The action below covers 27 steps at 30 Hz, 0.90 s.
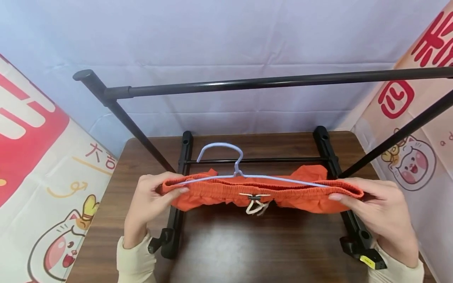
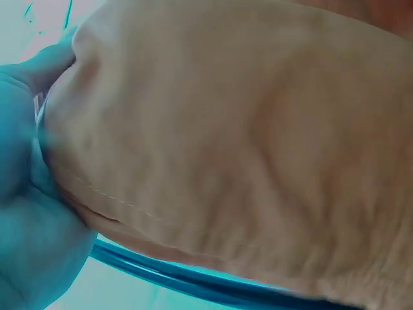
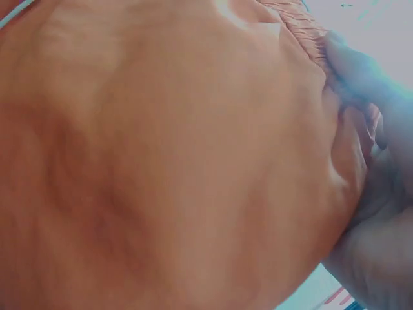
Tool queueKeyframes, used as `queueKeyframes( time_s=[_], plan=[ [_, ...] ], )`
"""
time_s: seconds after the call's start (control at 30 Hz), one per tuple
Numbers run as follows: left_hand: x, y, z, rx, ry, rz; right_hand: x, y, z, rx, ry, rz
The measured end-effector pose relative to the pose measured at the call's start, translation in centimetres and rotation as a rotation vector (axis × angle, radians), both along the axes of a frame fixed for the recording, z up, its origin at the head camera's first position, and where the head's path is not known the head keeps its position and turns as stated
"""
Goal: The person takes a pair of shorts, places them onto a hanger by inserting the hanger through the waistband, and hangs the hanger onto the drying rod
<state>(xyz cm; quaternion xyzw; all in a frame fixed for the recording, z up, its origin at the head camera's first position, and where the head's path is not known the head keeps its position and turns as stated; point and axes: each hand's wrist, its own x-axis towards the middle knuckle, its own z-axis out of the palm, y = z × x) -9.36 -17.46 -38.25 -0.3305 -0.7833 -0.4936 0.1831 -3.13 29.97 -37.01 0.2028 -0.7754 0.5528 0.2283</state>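
Note:
Orange drawstring shorts [image 1: 226, 190] hang by their gathered elastic waistband, stretched sideways between both hands. The left hand [image 1: 150, 200] pinches one end of the waistband, thumb in front. At the other end, the right hand [image 1: 382, 208] grips the waistband the same way. A lavender clothes hanger [image 1: 239, 173] lies across the waist opening, its arms reaching into both ends and its hook standing up, curved to the left. A pale drawstring [image 1: 255, 205] with a dark toggle dangles at the front middle. Orange cloth [image 2: 226, 142] fills most of each wrist view.
A black garment rack stands on the brown wooden table [image 1: 219, 251], its top bar [image 1: 265, 81] running above and beyond the shorts. Its feet [image 1: 173, 228] flank the cloth. A pale curtain [image 1: 212, 39] hangs behind, with printed banners [image 1: 42, 157] at both sides.

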Motion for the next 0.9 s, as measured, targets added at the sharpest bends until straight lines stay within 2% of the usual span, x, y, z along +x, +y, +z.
queueKeyframes(
  time_s=[0.07, 0.13, 0.2, 0.27, 0.3, 0.37, 0.47, 0.57, 0.63, 0.77, 0.83, 0.9],
  plan=[
    [0.0, -0.1, -0.1, 0.044, 0.03, -0.005, 0.1, 0.1, -0.1, -0.111, -0.023, 0.04],
    [-0.1, 0.0, -0.2, 0.095, 0.054, 0.002, 0.1, 0.4, -0.1, -0.104, -0.049, 0.051],
    [-0.2, 0.1, -0.3, 0.136, 0.07, 0.014, 0.1, 0.8, 0.1, 0.011, -0.136, 0.065],
    [-0.2, 0.2, -0.2, 0.16, 0.072, 0.009, 0.0, 1.3, 0.4, 0.225, -0.208, 0.124],
    [-0.1, 0.3, -0.2, 0.172, 0.061, -0.012, -0.1, 1.4, 0.5, 0.353, -0.232, 0.164],
    [0.1, 0.4, -0.2, 0.172, 0.037, -0.061, -0.4, 1.5, 0.5, 0.498, -0.279, 0.317],
    [0.5, 0.5, -0.1, 0.157, -0.013, -0.141, -0.7, 1.3, 0.1, 0.582, -0.314, 0.517],
    [0.6, 0.9, 0.1, 0.145, -0.049, -0.183, -0.7, 1.1, -0.5, 0.581, -0.384, 0.611],
    [0.6, 1.3, 0.2, 0.149, -0.052, -0.197, -0.6, 0.9, -0.9, 0.579, -0.408, 0.627],
    [0.6, 1.9, 0.2, 0.154, -0.05, -0.202, -0.4, 0.8, -1.5, 0.582, -0.332, 0.623],
    [0.7, 2.2, 0.2, 0.158, -0.053, -0.201, -0.4, 1.1, -1.8, 0.572, -0.274, 0.591],
    [0.7, 2.4, 0.0, 0.169, -0.056, -0.199, -0.2, 1.7, -2.0, 0.582, -0.231, 0.515]
  ],
)
